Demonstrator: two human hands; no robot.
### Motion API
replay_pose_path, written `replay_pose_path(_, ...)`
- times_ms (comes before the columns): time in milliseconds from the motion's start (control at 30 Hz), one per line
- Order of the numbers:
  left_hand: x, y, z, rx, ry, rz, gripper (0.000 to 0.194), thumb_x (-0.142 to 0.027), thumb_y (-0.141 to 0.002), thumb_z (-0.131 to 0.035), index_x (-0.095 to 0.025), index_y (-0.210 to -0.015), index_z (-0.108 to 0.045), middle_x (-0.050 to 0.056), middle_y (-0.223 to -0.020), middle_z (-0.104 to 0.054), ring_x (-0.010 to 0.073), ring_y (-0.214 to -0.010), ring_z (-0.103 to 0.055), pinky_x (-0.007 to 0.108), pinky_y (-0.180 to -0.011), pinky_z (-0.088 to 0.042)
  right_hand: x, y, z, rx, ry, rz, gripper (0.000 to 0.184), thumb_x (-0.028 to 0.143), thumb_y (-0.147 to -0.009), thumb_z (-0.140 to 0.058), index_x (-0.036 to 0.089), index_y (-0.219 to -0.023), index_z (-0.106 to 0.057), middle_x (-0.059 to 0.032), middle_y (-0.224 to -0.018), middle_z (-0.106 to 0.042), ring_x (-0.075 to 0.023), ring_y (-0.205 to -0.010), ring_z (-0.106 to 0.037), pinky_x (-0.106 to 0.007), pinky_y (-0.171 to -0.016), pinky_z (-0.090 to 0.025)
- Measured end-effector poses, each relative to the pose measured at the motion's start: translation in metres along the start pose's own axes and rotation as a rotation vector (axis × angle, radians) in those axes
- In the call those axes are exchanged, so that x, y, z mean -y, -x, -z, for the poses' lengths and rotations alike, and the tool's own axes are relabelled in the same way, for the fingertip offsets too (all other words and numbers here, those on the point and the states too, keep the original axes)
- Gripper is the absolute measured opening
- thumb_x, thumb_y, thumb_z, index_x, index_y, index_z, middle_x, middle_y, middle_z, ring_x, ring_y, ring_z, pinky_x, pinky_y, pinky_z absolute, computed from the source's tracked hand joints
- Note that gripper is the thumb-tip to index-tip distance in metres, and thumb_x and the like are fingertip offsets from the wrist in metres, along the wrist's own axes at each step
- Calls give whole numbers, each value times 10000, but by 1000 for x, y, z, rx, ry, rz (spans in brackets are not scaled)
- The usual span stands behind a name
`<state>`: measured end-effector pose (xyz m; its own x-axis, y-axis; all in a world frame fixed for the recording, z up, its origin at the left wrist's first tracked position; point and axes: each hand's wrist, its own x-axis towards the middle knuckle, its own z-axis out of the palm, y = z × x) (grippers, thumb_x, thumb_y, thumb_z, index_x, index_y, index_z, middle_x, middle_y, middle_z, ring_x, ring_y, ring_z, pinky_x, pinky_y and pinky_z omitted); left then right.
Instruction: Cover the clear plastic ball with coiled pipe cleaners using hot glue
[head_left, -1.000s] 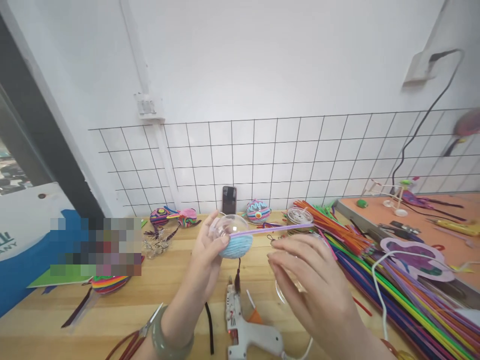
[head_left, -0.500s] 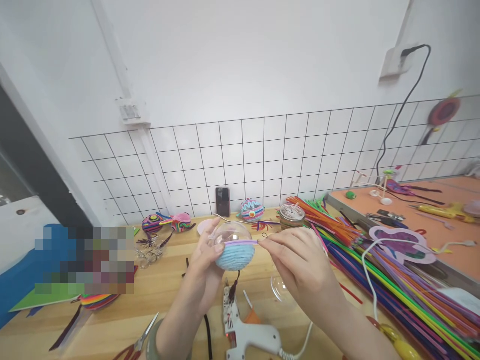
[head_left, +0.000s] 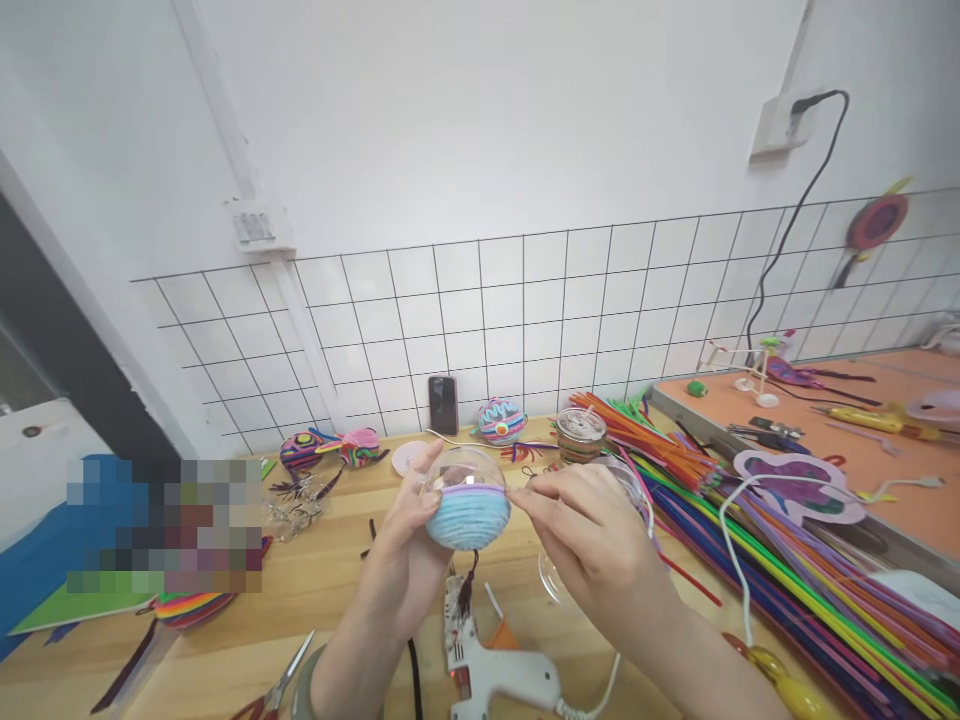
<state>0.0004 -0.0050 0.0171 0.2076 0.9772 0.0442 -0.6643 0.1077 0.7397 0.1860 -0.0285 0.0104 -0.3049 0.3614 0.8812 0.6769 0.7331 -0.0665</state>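
Observation:
My left hand point(head_left: 409, 530) grips a clear plastic ball point(head_left: 469, 510) from its left side, thumb in front. Light-blue pipe cleaner rows wrap the ball's lower half, and its top is bare and see-through. Along the upper edge of the blue lies a purple pipe cleaner point(head_left: 472, 490). At the ball's right side, my right hand point(head_left: 589, 530) pinches the purple strip's end between thumb and fingers. A dark tassel point(head_left: 466, 590) hangs beneath the ball. Below it on the table rests a white hot glue gun point(head_left: 495, 670).
Red-handled scissors point(head_left: 281, 685) lie at the front left. Bundles of coloured pipe cleaners point(head_left: 787, 570) cover the right side. A phone point(head_left: 443, 405) leans on the wall beside a decorated ball point(head_left: 502, 420). A clear jar point(head_left: 581, 435) stands behind my right hand.
My right hand has closed on the purple pipe cleaner and drawn it down around the ball's right side. The strip stuck out to the right before; now it follows the blue edge.

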Motion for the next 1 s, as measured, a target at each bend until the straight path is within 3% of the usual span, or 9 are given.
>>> replay_pose_path(400,5,-1,3,27,73,22,644,-277,-669,-732,-222,-1280,-537,73,-1159,-674,228,-948,-644,297,-752,-478,5,-1,-1,-53,-126,-54,214,40,-903,-530,150,-1027,-665,-74,-887,-675,-172,-793,-586,-328,-680,-491)
replay_pose_path(833,12,-2,5,58,120,51,727,-306,-744,-651,-237,-1419,-387,94,-1160,-672,231,-949,-641,308,-768,-482,9,-2,1,-59,-21,43,231,33,-900,-517,107,-1061,-666,-99,-853,-690,-182,-732,-580,-335,-618,-461)
replay_pose_path(1000,13,-3,3,10,131,69,704,-324,-739,-647,-203,-1395,-424,96,-1071,-694,231,-924,-638,300,-756,-481,10,-4,0,-74,-46,57,263,14,-882,-519,99,-1085,-663,-112,-851,-687,-193,-739,-599,-343,-618,-489)
